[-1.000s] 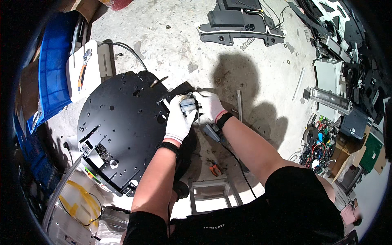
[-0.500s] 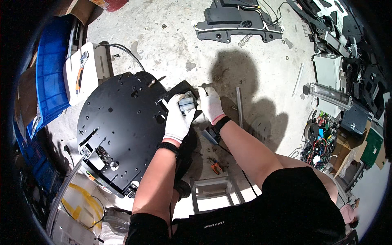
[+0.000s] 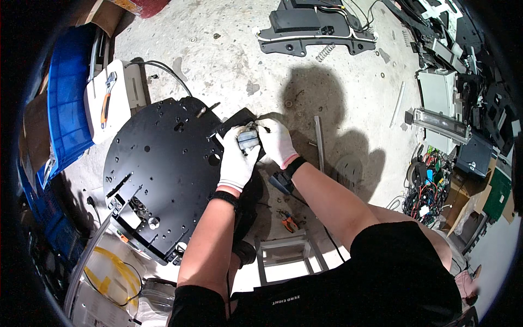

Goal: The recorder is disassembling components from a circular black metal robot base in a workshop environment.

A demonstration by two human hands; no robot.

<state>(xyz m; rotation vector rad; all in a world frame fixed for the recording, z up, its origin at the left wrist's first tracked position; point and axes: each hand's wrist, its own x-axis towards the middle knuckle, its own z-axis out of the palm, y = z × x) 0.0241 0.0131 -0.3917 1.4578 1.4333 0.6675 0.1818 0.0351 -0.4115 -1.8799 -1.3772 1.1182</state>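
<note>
White gloves cover both of my hands. My left hand is closed around a small silvery-grey block, at the right edge of a large round black plate. My right hand is bent against the block's right side, fingertips pressed together at its upper corner. Whatever those fingertips pinch is too small to make out. Just beyond the hands a flat black bracket sticks out from the plate, partly covered by the left hand.
Orange-handled pliers lie on the floor near a grey stool. An adjustable wrench rests on a white panel beside a blue bin. A black machine part lies ahead; tangled wires and scrap parts line the right.
My right hand has shifted slightly left, its fingertips now closer in against the block's upper corner. The left hand keeps its grip in nearly the same place.
</note>
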